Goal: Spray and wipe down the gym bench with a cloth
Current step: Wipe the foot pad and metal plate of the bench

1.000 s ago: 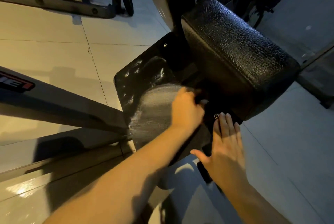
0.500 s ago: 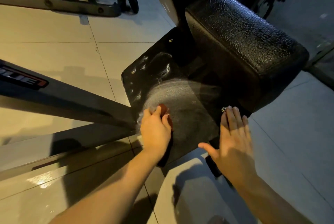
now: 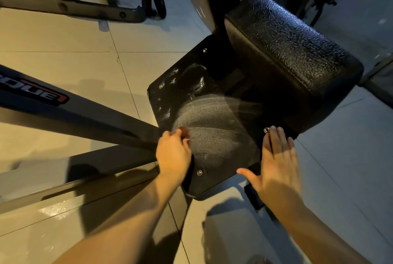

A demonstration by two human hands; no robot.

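A flat black bench plate (image 3: 214,134) with corner bolts lies below a thick black textured pad (image 3: 291,55). Pale curved wipe streaks cross the plate's middle, and wet droplets shine at its upper left. My left hand (image 3: 173,155) is at the plate's left edge, its fingers curled round a small reddish-brown cloth (image 3: 184,131) of which only a corner shows. My right hand (image 3: 274,163) lies flat with straight fingers on the plate's right edge, fingertips beside a bolt (image 3: 266,129). No spray bottle is in view.
A grey machine beam with a logo (image 3: 70,110) runs from the left towards the plate. A second frame with a weight plate and small wheel (image 3: 158,2) stands at the top left. Pale floor tiles (image 3: 63,55) surround the bench. Dark equipment fills the top right.
My left hand has swept from under the pad across the plate to its left edge, leaving pale streaks. My right hand has stayed flat on the right edge.
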